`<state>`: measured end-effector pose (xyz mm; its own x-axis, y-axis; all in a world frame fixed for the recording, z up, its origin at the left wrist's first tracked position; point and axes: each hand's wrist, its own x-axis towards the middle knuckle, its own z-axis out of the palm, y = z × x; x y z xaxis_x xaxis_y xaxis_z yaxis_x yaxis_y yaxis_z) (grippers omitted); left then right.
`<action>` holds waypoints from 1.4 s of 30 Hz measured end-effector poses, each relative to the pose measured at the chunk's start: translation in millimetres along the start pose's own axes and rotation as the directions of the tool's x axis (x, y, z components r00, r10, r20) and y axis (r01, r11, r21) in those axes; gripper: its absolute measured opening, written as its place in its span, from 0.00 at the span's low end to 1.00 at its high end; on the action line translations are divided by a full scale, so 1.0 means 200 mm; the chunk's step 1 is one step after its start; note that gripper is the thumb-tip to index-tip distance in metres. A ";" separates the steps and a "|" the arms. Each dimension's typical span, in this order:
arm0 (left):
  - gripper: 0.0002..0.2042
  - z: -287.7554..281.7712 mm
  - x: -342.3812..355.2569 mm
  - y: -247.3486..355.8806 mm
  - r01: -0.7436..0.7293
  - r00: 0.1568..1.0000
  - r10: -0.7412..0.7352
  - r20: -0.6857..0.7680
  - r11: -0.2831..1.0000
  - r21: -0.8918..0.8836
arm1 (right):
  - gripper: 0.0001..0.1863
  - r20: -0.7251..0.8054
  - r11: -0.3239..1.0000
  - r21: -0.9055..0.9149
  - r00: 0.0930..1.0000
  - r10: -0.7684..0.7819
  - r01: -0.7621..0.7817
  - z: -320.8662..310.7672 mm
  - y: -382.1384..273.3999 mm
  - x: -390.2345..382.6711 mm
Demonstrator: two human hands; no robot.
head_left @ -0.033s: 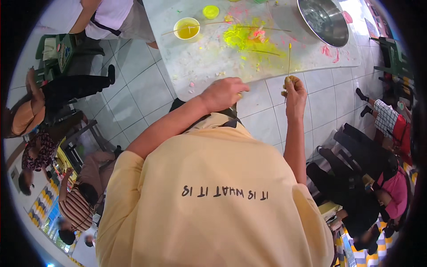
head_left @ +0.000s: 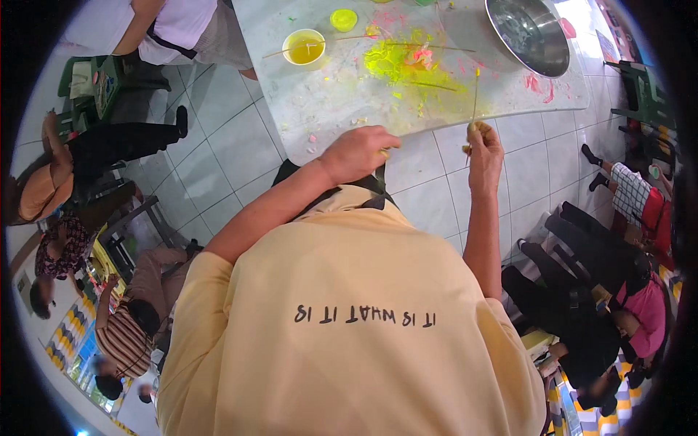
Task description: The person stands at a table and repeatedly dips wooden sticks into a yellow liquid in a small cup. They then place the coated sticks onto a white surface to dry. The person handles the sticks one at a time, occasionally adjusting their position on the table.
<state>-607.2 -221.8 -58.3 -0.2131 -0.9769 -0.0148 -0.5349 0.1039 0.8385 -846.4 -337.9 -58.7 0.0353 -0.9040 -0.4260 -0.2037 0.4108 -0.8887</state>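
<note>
The right hand pinches a thin stick, perhaps with yellow dough.

No packages or signs (none visible).

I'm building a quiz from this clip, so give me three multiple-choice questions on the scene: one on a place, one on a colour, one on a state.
1. Where is the large round metal bowl?
A. at the far right of the white tabletop
B. on the tiled floor
C. in the left hand

2. What colour is the liquid in the small round cup?
A. blue
B. yellow
C. black

3. How does the right hand stand?
A. flat and open on the table
B. hanging empty at the side
C. pinched on a thin wooden stick that points up and away

Answers: 1 A, the bowl sits on the table by its far right corner. 2 B, the cup's contents show yellow. 3 C, the fingers close around the stick's lower end, beside the left hand.
</note>
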 end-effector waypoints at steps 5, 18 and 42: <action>0.13 -0.14 -0.19 -0.05 0.293 0.937 -0.316 -0.151 0.943 -0.155 | 0.09 0.001 0.976 0.074 0.978 -0.207 0.207 0.03 -0.16 0.11; 0.31 -0.42 -0.26 -0.34 0.403 0.542 -0.487 -0.685 0.866 -0.296 | 0.09 0.096 0.710 0.353 0.731 -0.675 0.610 0.60 -0.69 0.09; 0.45 -0.64 0.01 -0.45 0.362 0.757 0.015 -0.653 0.822 0.439 | 0.10 0.329 0.765 0.143 0.699 -0.635 0.628 1.12 -0.63 0.05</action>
<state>-454.6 -257.2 -64.9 0.3644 -0.8599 0.3573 -0.8760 -0.1864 0.4448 -601.0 -372.4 10.5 0.4760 -0.8538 0.2107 0.0065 -0.2362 -0.9717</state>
